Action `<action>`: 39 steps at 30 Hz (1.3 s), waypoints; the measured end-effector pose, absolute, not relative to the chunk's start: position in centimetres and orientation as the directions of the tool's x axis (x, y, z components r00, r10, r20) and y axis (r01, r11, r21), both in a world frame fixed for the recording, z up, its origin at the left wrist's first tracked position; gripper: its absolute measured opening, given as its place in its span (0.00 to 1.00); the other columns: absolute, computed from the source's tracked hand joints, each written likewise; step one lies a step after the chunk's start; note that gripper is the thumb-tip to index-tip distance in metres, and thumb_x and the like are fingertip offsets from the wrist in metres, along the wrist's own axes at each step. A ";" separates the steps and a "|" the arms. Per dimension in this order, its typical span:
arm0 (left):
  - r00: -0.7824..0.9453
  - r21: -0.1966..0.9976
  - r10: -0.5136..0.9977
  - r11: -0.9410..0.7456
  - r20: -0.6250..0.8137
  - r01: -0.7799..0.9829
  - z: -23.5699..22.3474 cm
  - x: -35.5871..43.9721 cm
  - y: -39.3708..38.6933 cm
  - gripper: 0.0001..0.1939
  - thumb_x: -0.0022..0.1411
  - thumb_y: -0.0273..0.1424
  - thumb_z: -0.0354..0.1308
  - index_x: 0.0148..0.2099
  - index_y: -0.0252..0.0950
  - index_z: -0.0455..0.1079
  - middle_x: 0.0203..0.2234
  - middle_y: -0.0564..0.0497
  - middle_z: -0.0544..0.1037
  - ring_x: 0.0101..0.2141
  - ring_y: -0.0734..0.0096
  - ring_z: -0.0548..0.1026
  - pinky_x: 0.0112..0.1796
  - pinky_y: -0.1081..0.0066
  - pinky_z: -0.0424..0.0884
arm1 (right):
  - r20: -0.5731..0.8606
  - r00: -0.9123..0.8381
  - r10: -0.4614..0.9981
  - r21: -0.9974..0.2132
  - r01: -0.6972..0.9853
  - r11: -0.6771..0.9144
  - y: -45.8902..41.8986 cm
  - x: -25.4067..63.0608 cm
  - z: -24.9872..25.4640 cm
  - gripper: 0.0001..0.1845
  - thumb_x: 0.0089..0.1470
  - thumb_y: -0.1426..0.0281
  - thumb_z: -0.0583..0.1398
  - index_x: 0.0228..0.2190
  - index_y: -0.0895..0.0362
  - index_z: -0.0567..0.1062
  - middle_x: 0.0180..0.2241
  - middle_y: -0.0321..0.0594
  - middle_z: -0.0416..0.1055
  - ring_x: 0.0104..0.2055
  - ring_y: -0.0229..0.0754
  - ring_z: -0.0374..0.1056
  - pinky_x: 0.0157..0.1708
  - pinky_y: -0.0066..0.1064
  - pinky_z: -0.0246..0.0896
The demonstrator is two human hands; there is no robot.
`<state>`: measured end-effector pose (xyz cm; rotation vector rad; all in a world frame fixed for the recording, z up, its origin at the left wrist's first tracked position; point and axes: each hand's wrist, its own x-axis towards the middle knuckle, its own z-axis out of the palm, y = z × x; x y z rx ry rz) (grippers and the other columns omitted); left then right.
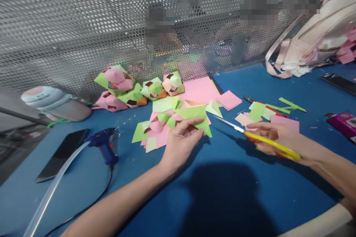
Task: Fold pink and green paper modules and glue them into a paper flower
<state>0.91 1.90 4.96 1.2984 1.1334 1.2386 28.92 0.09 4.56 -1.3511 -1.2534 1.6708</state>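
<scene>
Left hand point(179, 142) and right hand point(287, 137), two in all, are extending over one blue table point(155, 207), before one perforated screen point(83, 26). One glue gun point(105, 143) is lying at left. The right is gripping one pair of yellow-handled scissors point(258, 138); the left is pinching one light-green, straight-edged sheet point(194, 113) at the paper pile's point(161, 139) right edge.

We pinch a green sheet point(194, 112) in the left hand point(182, 141); in the right hand point(284, 135) we hold yellow-handled scissors point(260, 139), tips near the sheet's right edge. On the blue tabletop point(244, 77) we record folded paper pieces point(115, 77) near the perforated screen point(91, 26), a blue glue gun point(104, 144), and a black phone point(62, 155) beside it.
</scene>
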 end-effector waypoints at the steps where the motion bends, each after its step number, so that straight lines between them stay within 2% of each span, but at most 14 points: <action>1: 0.037 0.996 0.996 -0.085 0.085 0.003 4.9 0.9 1.8 0.14 0.53 0.28 0.63 0.44 0.35 0.73 0.31 0.51 0.77 0.30 0.74 0.74 0.35 0.72 0.73 | -0.380 -0.305 0.873 -0.923 0.066 -0.379 -0.6 28.5 4.7 0.23 0.46 0.61 0.64 0.44 0.56 0.72 0.31 0.42 0.72 0.19 0.32 0.62 0.15 0.26 0.59; 3: 0.018 0.997 0.997 -0.076 0.076 -0.015 4.9 1.1 1.8 0.16 0.52 0.27 0.63 0.46 0.35 0.73 0.30 0.52 0.76 0.30 0.76 0.73 0.34 0.73 0.72 | -0.391 -0.412 0.823 -0.907 0.019 -0.421 -1.7 27.7 4.8 0.17 0.49 0.60 0.63 0.39 0.58 0.74 0.24 0.38 0.67 0.16 0.30 0.55 0.13 0.24 0.53; 5: 0.003 0.996 0.998 -0.068 0.068 -0.058 5.1 1.3 1.7 0.19 0.52 0.26 0.63 0.48 0.36 0.72 0.27 0.54 0.75 0.28 0.78 0.72 0.32 0.75 0.72 | -0.357 -0.484 0.799 -0.898 -0.060 -0.437 -2.7 26.9 4.8 0.14 0.51 0.61 0.61 0.35 0.59 0.75 0.23 0.38 0.65 0.17 0.30 0.54 0.14 0.25 0.52; 8: -0.015 0.992 0.998 -0.067 0.066 -0.108 5.6 1.9 1.7 0.21 0.52 0.25 0.63 0.50 0.35 0.71 0.23 0.57 0.71 0.25 0.82 0.69 0.29 0.79 0.69 | -0.282 -0.475 0.834 -0.901 -0.169 -0.400 -3.8 25.7 4.2 0.12 0.51 0.63 0.61 0.36 0.55 0.75 0.29 0.41 0.68 0.22 0.35 0.61 0.20 0.29 0.58; 11: -0.015 0.988 0.998 -0.064 0.063 -0.138 6.3 2.4 1.6 0.21 0.52 0.25 0.62 0.50 0.35 0.69 0.20 0.59 0.69 0.23 0.83 0.68 0.27 0.81 0.67 | -0.232 -0.478 0.847 -0.905 -0.213 -0.368 -4.4 24.7 3.8 0.18 0.48 0.60 0.64 0.41 0.52 0.72 0.35 0.43 0.68 0.30 0.41 0.65 0.28 0.34 0.64; 13: -0.010 0.984 0.998 -0.061 0.060 -0.165 6.7 2.8 1.6 0.22 0.53 0.24 0.62 0.51 0.35 0.68 0.20 0.60 0.68 0.23 0.83 0.68 0.27 0.82 0.67 | -0.258 -0.454 0.853 -0.906 -0.193 -0.376 -4.6 24.0 3.7 0.22 0.47 0.58 0.65 0.44 0.51 0.70 0.38 0.42 0.68 0.32 0.40 0.65 0.28 0.32 0.63; 17: -0.026 0.975 0.998 -0.063 0.059 -0.212 7.0 3.3 1.5 0.23 0.52 0.24 0.62 0.52 0.35 0.65 0.21 0.59 0.69 0.25 0.80 0.71 0.31 0.79 0.69 | -0.332 -0.315 0.889 -0.921 -0.093 -0.377 -4.6 22.4 3.5 0.32 0.42 0.52 0.66 0.47 0.51 0.66 0.40 0.44 0.68 0.31 0.38 0.65 0.22 0.27 0.57; 20: -0.044 0.972 0.998 -0.062 0.054 -0.224 6.9 3.5 1.5 0.25 0.52 0.25 0.63 0.53 0.34 0.64 0.23 0.58 0.70 0.26 0.79 0.71 0.31 0.77 0.69 | -0.280 -0.263 0.923 -0.947 -0.083 -0.311 -4.3 21.5 3.4 0.37 0.37 0.47 0.66 0.45 0.52 0.65 0.39 0.44 0.69 0.31 0.38 0.65 0.21 0.26 0.56; 29: -0.075 0.961 0.996 -0.068 0.050 -0.267 7.0 4.7 2.0 0.29 0.51 0.26 0.63 0.56 0.34 0.63 0.20 0.61 0.63 0.23 0.81 0.67 0.32 0.76 0.68 | -0.223 -0.284 0.933 -0.972 -0.008 -0.235 -4.3 20.8 4.5 0.28 0.48 0.49 0.61 0.43 0.53 0.63 0.34 0.39 0.66 0.27 0.34 0.61 0.21 0.25 0.54; 33: -0.034 0.949 0.998 -0.067 0.059 -0.309 7.1 5.8 2.6 0.29 0.51 0.26 0.63 0.56 0.33 0.62 0.22 0.60 0.67 0.24 0.80 0.69 0.35 0.74 0.71 | -0.197 -0.278 0.940 -0.979 0.009 -0.202 -4.3 21.7 4.4 0.24 0.53 0.52 0.59 0.45 0.51 0.62 0.36 0.38 0.66 0.27 0.33 0.61 0.22 0.25 0.55; 39: -0.028 0.952 0.996 -0.085 0.081 -0.293 7.0 6.9 2.9 0.27 0.52 0.26 0.62 0.55 0.34 0.62 0.26 0.57 0.72 0.29 0.78 0.73 0.34 0.76 0.70 | -0.145 -0.258 0.955 -0.988 0.090 -0.126 -3.8 22.5 4.8 0.19 0.55 0.55 0.59 0.43 0.52 0.63 0.35 0.36 0.63 0.29 0.33 0.59 0.26 0.25 0.56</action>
